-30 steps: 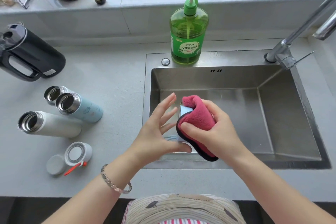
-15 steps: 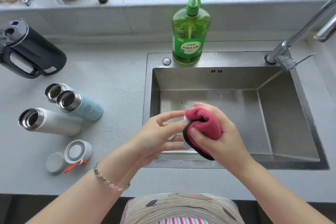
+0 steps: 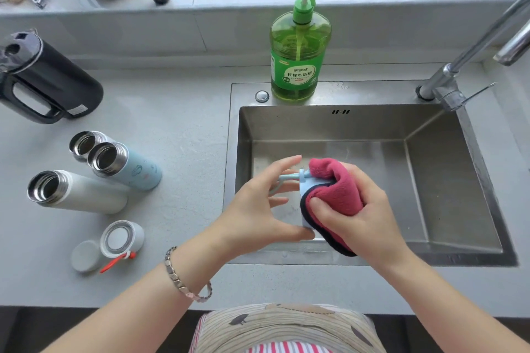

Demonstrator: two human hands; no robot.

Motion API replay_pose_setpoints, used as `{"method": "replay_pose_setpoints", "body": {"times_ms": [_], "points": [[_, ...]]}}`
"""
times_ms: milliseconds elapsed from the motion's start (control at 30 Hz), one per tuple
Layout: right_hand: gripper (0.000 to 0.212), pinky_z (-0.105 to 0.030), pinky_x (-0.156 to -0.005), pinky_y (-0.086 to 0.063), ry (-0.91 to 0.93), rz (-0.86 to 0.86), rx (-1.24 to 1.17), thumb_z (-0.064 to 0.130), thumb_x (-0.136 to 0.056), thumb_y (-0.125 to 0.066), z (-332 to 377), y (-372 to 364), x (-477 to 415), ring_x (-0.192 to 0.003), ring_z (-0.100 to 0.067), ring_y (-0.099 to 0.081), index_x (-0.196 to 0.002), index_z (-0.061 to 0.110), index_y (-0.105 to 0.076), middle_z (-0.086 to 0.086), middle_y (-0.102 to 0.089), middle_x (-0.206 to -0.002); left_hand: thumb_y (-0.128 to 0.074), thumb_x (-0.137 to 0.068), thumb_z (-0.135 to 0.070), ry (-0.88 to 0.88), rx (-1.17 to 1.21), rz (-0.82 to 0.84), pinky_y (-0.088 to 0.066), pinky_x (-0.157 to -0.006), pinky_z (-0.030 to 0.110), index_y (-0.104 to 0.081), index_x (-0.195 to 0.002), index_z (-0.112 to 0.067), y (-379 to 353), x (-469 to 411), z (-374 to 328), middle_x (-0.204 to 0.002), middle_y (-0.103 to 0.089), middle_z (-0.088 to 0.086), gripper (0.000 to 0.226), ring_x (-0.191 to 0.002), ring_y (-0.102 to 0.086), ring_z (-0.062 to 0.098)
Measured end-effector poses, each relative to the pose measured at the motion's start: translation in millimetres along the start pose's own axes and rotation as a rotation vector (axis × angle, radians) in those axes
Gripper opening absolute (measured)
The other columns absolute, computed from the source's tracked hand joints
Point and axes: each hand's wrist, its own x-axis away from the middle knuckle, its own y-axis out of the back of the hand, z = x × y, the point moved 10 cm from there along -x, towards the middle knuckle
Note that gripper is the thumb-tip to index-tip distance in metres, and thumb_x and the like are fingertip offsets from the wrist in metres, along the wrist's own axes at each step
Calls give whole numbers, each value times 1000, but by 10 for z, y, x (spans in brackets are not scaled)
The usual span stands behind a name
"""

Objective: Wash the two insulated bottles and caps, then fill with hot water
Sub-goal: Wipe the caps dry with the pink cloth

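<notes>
both forearms reach in from the bottom edge and meet in the middle, the left wrist wearing a metal bracelet (image 3: 183,281). the left hand (image 3: 258,209) has its 4 fingers (image 3: 282,165) fanned out and nearly straight, its thumb pressed under the pale blue cap (image 3: 304,187) that it pinches. the right hand (image 3: 364,218) is curled, thumb in front, gripping the red cloth (image 3: 338,189) against that cap.

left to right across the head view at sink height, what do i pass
white bottle → light blue bottle → left hand → blue cap it holds → right hand gripping pink cloth → faucet
</notes>
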Motion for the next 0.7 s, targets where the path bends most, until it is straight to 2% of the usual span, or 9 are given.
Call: {"method": "replay_pose_setpoints", "body": {"times_ms": [100, 200, 300, 367, 433, 533, 633, 700], "points": [[28, -13, -70, -46, 18, -37, 24, 35, -62, -65, 13, 25, 6, -75, -4, -63, -89, 36, -68, 14, -70, -83, -87, -53, -6, -39, 7, -36, -50, -87, 20, -58, -119, -32, 7, 24, -58, -108, -62, -16, 76, -103, -59, 4], [19, -14, -71, -48, -6, -59, -19, 20, -70, -71, -43, 12, -15, -74, -4, -64, -85, 30, -71, 13, -72, -80, -91, -46, -11, -105, -63, -53, -46, -80, 11, -64, -107, -29, 13, 41, -92, -104, -60, -9, 69, -96, -57, 2], [25, -17, -70, -50, -135, -129, -138, 4, -79, -70, -208, 91, -76, -73, -3, -64, -88, 27, -70, 11, -72, -79, -89, -42, -25, -112, -10, -79, -47, -87, 15, -66, -99, -34, 24, 70, -37, -103, -60, -12, 62, -99, -58, 1], [20, -20, -70, -52, -245, -173, -190, 10, -82, -66, -356, 163, -81, -76, -7, -64, -94, 27, -68, 7, -71, -85, -87, -41, -29, -94, 83, -114, -49, -91, 23, -68, -93, -38, 56, 85, 30, -103, -62, -9, 56, -102, -61, 11], [14, -25, -70, -52, -396, -139, -265, 27, -83, -63, -509, 117, -14, -77, -9, -64, -96, 24, -65, -1, -70, -89, -88, -38, -28, -40, 182, -156, -53, -89, 32, -69, -91, -39, 87, 70, 102, -106, -64, 1, 58, -101, -64, 22], [47, -32, -78, -52, -520, -3, -338, 55, -70, -51, -601, -60, 49, -83, -17, -67, -97, 19, -66, -6, -72, -92, -87, -34, -23, 13, 320, -189, -57, -78, 34, -70, -87, -36, 74, -15, 144, -103, -66, 9, 57, -89, -69, 20], [46, -37, -78, -53, -525, 11, -261, 57, -76, -48, -582, 20, -138, -80, -21, -68, -93, 20, -69, -6, -73, -85, -87, -34, -22, -10, 335, -213, -57, -77, 32, -70, -86, -34, 102, -179, 98, -99, -68, 1, 56, -88, -70, 19], [35, -35, -76, -53, -496, -17, -101, 46, -88, -49, -592, 196, -363, -78, -23, -67, -91, 16, -68, -7, -72, -82, -88, -34, -25, -9, 319, -235, -56, -78, 29, -69, -86, -35, 180, -337, 90, -102, -67, 1, 57, -90, -69, 19]]}}
